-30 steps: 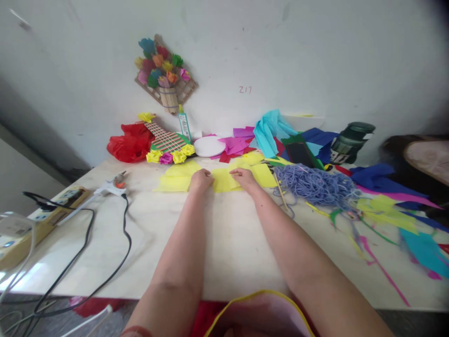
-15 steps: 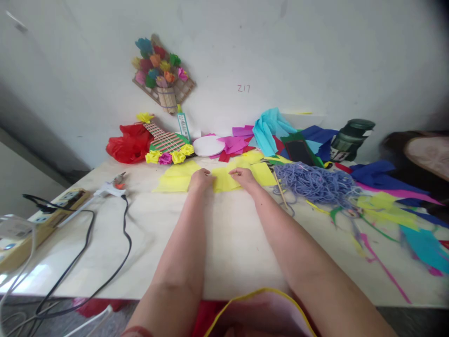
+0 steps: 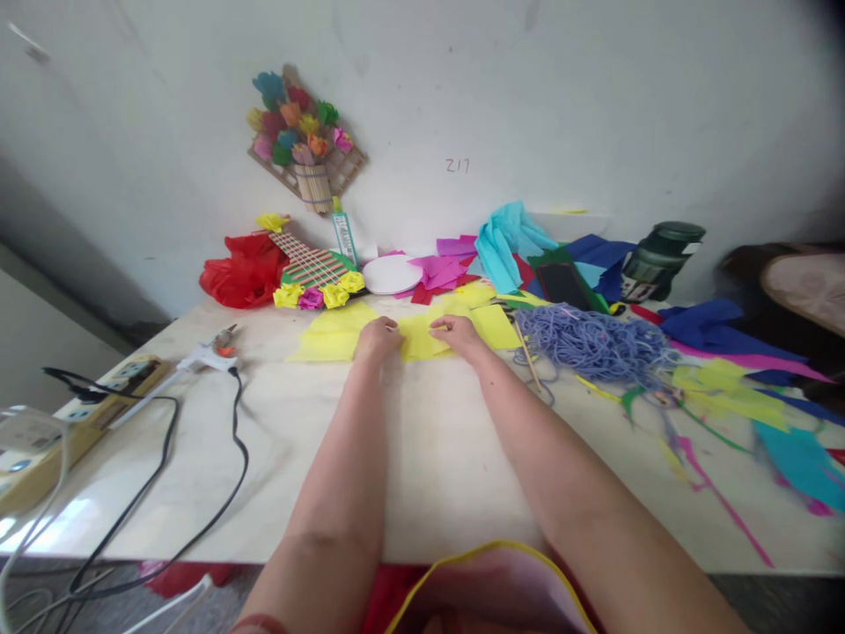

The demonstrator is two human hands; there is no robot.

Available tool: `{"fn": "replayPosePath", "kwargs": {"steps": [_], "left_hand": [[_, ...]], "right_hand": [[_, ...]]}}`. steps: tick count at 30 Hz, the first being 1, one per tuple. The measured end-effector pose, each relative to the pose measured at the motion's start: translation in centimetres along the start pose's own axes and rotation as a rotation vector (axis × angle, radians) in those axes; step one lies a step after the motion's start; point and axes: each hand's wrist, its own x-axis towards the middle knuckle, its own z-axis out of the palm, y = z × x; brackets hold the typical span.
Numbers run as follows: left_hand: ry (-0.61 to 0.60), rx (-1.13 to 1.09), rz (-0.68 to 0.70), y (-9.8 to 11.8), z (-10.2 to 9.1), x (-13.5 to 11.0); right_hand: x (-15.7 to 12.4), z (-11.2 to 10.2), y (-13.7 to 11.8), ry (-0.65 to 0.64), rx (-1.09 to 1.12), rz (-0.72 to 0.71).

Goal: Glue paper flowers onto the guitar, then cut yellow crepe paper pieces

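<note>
Thin yellow crepe paper (image 3: 417,342) lies in loose pieces at the middle of the table, below both hands. My left hand (image 3: 378,338) is closed, its thumb and fingers pinching the yellow crepe paper near its left part. Facing it, my right hand (image 3: 458,335) also has its fingers drawn into a pinch on the paper. A short gap separates the two sets of fingertips, with yellow paper showing between them. The exact grip of the fingertips is too small to make out fully.
Purple yarn (image 3: 594,343) and a thin wooden stick (image 3: 528,354) lie to the right. Behind are a white disc (image 3: 393,275), a glue bottle (image 3: 344,234) and a flower-trimmed guitar craft (image 3: 313,264). A glue gun (image 3: 208,352) and power strip (image 3: 125,387) are left.
Almost nothing differs. My right fingertips have shifted very slightly to the left; my left hand and the yellow paper look the same.
</note>
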Motion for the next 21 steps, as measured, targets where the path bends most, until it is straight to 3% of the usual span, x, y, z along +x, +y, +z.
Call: {"fn": "replayPosePath", "kwargs": {"steps": [21], "left_hand": [[0.046,0.08,-0.07,1.4,-0.2,-1.0]], "right_hand": [[0.2,-0.1,0.1,-0.06,-0.08,-0.049]]}}
